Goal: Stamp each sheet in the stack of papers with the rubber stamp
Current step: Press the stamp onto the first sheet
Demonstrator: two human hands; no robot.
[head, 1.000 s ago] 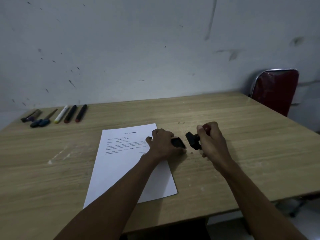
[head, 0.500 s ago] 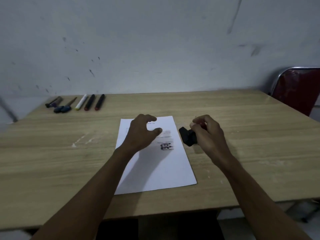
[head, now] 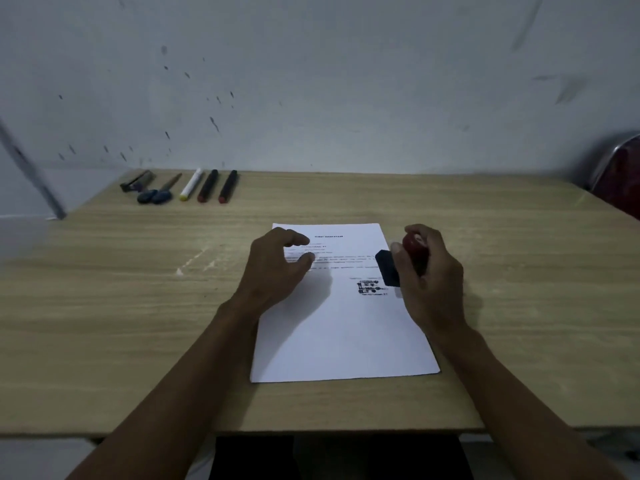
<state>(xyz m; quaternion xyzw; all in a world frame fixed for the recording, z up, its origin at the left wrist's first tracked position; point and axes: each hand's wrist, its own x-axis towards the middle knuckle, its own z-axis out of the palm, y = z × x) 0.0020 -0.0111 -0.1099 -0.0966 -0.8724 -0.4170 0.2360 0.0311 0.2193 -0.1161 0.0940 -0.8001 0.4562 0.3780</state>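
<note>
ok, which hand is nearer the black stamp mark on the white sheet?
Right. The right hand is beside the black stamp mark; the left hand is further left.

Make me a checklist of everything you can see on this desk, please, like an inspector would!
Surface: wooden table, pale scuff marks left of the paper.
Job's things: top sheet lies flat, dark stamp mark on it; rubber stamp held off the paper.
Clutter: markers, scissors and a dark tool lined up at the far left edge.
Hands: left hand over the sheet, fingers loose; right hand grips the stamp.
Cables: nothing seen.
Surroundings: marked grey wall, red chair far right.
</note>
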